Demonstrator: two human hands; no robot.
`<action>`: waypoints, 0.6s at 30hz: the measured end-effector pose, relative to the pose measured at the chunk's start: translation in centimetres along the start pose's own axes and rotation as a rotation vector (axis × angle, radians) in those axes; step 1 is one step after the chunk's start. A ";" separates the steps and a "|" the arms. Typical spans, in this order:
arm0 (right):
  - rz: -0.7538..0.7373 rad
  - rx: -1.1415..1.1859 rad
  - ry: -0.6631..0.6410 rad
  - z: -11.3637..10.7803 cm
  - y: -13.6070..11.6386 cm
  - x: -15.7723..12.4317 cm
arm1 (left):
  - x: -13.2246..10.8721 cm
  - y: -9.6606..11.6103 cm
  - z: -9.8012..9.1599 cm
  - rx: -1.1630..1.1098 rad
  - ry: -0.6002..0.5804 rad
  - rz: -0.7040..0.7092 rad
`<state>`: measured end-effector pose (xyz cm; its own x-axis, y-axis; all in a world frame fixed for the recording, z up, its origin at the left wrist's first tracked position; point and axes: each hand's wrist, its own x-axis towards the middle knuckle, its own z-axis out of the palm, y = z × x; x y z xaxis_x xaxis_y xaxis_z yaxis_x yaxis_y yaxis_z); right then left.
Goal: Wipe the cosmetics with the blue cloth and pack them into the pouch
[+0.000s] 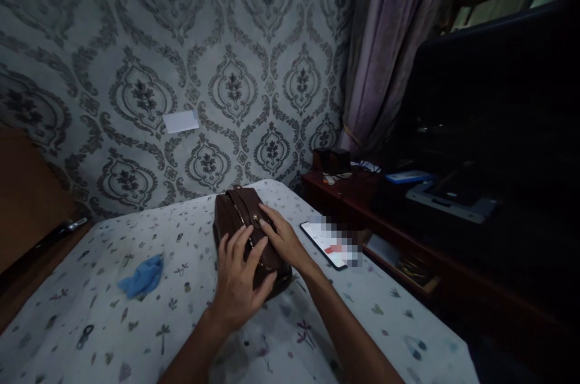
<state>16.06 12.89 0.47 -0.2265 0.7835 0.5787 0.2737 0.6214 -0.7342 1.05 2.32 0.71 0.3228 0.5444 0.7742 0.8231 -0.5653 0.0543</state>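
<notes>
A brown bag (pixel 233 218) lies on a white sheet (pixel 190 326) printed with small plants and other figures, with its far end near the patterned wall (pixel 235 76). A zipper (pixel 241 219) runs along its top, and beside it is a strap with 2 round studs.

The left hand (pixel 240 272) rests over the near left part of the bag. Its fingers are spread and slightly bent, with the tips around the zipper and the thumb toward the bag's near end. The right hand (pixel 283 239) lies over the bag's right side, its fingers extended and loosely apart, reaching toward the stud by the zipper. Neither hand is closed around anything.

Just right of the right hand, a phone (pixel 319 239) lies face up on the sheet with its screen lit and partly blurred out. A crumpled blue cloth (pixel 142 277) lies to the left, well apart from the bag.

A white card (pixel 180 122) is on the wall. A purple curtain (pixel 380 28) hangs at the right, above a dark red cabinet (pixel 327 186) whose drawer (pixel 430 284) stands pulled out with a few items inside. The right side is very dark; the large black shape there looks like a television (pixel 489 100).
</notes>
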 end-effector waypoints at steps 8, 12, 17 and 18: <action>0.008 -0.022 -0.018 -0.1 -0.7 -0.2 | 3.4 -4.0 0.0 -0.187 0.024 -0.231; 0.015 -0.023 -0.030 -0.2 -0.5 -0.2 | 5.3 -5.7 0.8 -0.209 -0.133 -0.250; 0.018 -0.127 -0.091 -0.6 -0.6 0.0 | 5.0 -5.4 1.3 -0.163 -0.116 -0.271; 0.031 -0.170 -0.106 -0.7 -0.8 0.0 | 4.9 -5.3 1.3 -0.157 -0.109 -0.268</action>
<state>16.51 12.42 1.33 -0.3101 0.8027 0.5094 0.4343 0.5963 -0.6752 -1.10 8.80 3.34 0.1595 0.7451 0.6475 0.8059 -0.4771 0.3505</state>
